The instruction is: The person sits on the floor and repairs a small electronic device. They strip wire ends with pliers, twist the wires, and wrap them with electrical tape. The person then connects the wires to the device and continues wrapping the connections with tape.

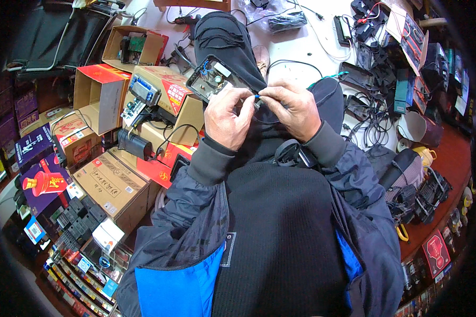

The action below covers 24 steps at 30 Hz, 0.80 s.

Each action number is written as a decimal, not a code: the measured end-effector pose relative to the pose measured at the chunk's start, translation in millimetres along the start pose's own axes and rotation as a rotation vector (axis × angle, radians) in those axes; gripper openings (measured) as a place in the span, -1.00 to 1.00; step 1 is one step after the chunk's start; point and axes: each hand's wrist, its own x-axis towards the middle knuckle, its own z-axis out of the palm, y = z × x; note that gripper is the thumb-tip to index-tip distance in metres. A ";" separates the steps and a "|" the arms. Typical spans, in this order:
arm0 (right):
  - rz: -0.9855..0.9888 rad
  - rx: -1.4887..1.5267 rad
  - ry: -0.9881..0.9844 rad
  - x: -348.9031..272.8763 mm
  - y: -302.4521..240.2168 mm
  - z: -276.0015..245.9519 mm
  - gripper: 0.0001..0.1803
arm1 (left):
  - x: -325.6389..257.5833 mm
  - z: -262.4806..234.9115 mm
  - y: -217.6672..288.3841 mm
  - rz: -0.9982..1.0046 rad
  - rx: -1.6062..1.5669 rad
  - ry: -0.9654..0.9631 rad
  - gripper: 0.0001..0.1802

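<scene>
- Just above the frame's centre I see my left hand (226, 117) and right hand (291, 109) brought close together, fingertips nearly meeting.
- Both hands pinch a thin wire with a blue tip (257, 98) between thumb and forefinger; neither hand is spread.
- The opened electronic unit (212, 78), its cover off and board and wiring exposed, rests on my knee, up and left of the hands and touching the left fingers.
- As I judge it, the work is midway: the case is already open and one lead is in hand, but the cover is not back on, and I cannot tell whether the lead is joined.
- The unit's long axis runs from upper left to lower right, open face toward the camera; the wire runs roughly left to right between my fingertips.
- Cardboard boxes (103, 90) crowd the left of the frame; black cables (373, 113) tangle at the upper right.
</scene>
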 end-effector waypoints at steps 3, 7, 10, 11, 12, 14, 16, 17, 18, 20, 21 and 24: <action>0.046 0.075 -0.024 0.3 1.4 0.1 -0.86 | 0.9 -0.5 -0.2 0.000 0.001 -0.007 -0.92; 0.095 0.127 -0.064 0.2 3.1 0.4 -0.88 | 2.5 -0.8 -0.7 0.026 -0.034 -0.023 -0.92; 0.215 0.182 -0.143 -1.4 5.1 0.2 -0.89 | 1.8 0.7 -0.8 -0.007 -0.088 -0.035 -0.89; 0.266 0.232 -0.153 -2.0 6.0 0.5 -0.88 | 1.7 1.5 -1.2 -0.024 -0.100 -0.043 -0.87; 0.316 0.283 -0.162 -2.2 7.4 1.1 -0.87 | 1.9 2.1 -2.0 0.007 -0.088 -0.048 -0.86; 0.431 0.394 -0.198 -2.8 10.5 2.2 -0.84 | 2.7 2.9 -4.1 0.068 -0.056 -0.065 -0.85; 0.557 0.514 -0.248 -2.8 14.7 2.4 -0.80 | 3.1 4.2 -5.7 0.093 -0.041 -0.054 -0.86; 0.624 0.590 -0.282 -2.3 17.3 2.5 -0.80 | 3.0 4.8 -6.3 0.105 -0.033 -0.050 -0.87; 0.690 0.666 -0.315 -1.3 20.2 2.4 -0.79 | 2.8 5.1 -6.7 0.115 -0.015 -0.044 -0.88; 0.824 0.856 -0.366 1.1 26.2 1.5 -0.81 | 2.6 5.7 -7.2 0.132 0.015 -0.033 -0.89; 0.892 0.970 -0.385 2.3 28.8 0.8 -0.82 | 2.4 5.8 -7.4 0.139 0.017 -0.028 -0.89; 1.097 1.173 -0.423 3.3 33.6 -2.1 -0.82 | 1.8 5.3 -8.1 0.143 0.022 -0.026 -0.90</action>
